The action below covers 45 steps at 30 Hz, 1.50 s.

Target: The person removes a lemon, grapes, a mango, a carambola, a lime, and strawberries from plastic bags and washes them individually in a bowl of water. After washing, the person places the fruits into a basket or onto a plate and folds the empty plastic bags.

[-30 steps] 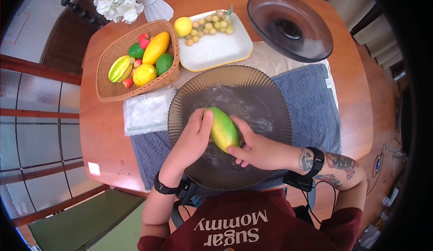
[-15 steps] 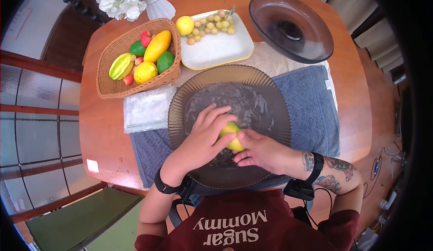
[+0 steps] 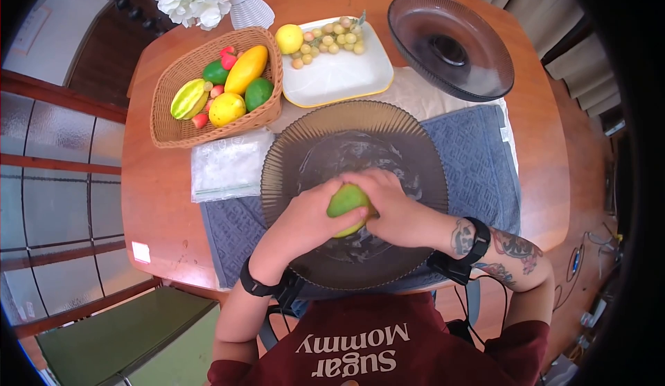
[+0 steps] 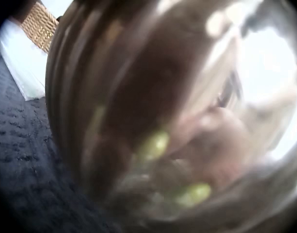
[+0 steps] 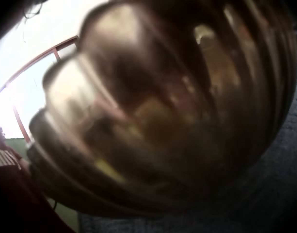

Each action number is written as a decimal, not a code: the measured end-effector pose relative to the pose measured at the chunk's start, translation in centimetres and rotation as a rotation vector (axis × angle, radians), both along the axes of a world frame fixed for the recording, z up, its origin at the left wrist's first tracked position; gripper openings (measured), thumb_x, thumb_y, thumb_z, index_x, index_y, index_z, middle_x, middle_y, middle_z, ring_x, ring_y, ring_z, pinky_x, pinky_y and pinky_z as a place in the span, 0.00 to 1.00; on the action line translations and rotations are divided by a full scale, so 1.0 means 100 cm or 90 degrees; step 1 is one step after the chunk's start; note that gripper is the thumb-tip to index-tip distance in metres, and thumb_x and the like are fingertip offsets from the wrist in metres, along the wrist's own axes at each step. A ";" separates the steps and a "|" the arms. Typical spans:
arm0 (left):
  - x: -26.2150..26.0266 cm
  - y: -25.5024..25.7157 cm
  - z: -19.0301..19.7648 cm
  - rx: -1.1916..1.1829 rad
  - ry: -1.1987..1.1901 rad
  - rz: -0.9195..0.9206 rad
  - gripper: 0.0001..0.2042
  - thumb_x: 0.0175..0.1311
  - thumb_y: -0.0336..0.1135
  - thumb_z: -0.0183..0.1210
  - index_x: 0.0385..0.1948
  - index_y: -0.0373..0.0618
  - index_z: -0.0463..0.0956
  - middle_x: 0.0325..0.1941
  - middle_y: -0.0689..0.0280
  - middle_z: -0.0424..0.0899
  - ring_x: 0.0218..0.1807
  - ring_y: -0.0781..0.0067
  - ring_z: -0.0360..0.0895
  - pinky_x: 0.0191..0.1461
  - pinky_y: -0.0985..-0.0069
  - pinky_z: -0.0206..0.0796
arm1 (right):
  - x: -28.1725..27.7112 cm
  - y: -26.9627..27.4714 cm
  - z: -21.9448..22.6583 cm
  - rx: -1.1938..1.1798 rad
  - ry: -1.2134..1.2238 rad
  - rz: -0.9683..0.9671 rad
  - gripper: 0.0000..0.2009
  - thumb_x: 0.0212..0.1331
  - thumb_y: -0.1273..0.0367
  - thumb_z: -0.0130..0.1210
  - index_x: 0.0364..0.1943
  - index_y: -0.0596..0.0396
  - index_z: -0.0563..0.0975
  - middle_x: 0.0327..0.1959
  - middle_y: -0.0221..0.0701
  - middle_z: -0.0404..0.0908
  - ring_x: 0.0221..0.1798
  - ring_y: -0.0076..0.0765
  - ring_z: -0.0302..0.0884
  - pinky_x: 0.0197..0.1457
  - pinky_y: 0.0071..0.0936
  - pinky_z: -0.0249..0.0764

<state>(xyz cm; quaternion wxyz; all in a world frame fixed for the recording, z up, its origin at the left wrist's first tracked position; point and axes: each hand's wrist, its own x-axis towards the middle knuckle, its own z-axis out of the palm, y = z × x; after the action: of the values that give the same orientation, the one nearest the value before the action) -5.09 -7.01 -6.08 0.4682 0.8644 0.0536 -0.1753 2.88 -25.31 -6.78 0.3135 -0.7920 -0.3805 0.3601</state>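
The grip of the left hand [image 3: 305, 211] and right hand [image 3: 389, 202] is enclosing a green-yellow fruit [image 3: 347, 200] from both sides — the left thumb [image 3: 356, 215] lying across it. The fruit is showing inside the rim of a ribbed brown bowl [image 3: 353, 118] — the bowl resting on a blue towel [image 3: 479, 161] on the worktop [image 3: 544, 133].

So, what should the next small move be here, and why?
Probably turn the green fruit slightly: the left hand and right hand hold it over the bowl of rippled water, covering parts of its skin, so turning could expose those for rubbing.
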 end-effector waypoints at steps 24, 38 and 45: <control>-0.025 0.038 0.032 -0.304 -0.266 0.279 0.05 0.71 0.25 0.55 0.44 0.39 0.74 0.49 0.65 0.80 0.48 0.81 0.75 0.55 0.80 0.67 | 0.025 -0.039 0.094 0.169 -0.150 -0.276 0.29 0.50 0.59 0.71 0.54 0.61 0.77 0.37 0.34 0.74 0.40 0.34 0.72 0.47 0.29 0.71; -0.035 0.018 0.021 -0.137 -0.253 0.236 0.07 0.70 0.29 0.56 0.36 0.39 0.83 0.28 0.65 0.79 0.32 0.76 0.78 0.37 0.78 0.68 | 0.058 0.013 0.093 0.114 -0.107 -0.203 0.25 0.57 0.51 0.64 0.37 0.66 0.80 0.25 0.41 0.80 0.28 0.41 0.77 0.35 0.35 0.73; -0.034 0.009 0.018 -0.093 -0.241 0.237 0.07 0.70 0.29 0.56 0.36 0.38 0.83 0.30 0.65 0.80 0.34 0.77 0.77 0.40 0.79 0.67 | 0.142 0.087 0.054 -0.076 -0.190 -0.183 0.36 0.56 0.40 0.57 0.38 0.69 0.82 0.33 0.47 0.84 0.38 0.46 0.83 0.44 0.37 0.76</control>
<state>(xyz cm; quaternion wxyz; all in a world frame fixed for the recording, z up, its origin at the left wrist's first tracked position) -8.51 -6.09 -4.30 0.5550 0.8211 0.1099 0.0752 17.04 -16.59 -1.37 0.2543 -0.8998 -0.2839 0.2123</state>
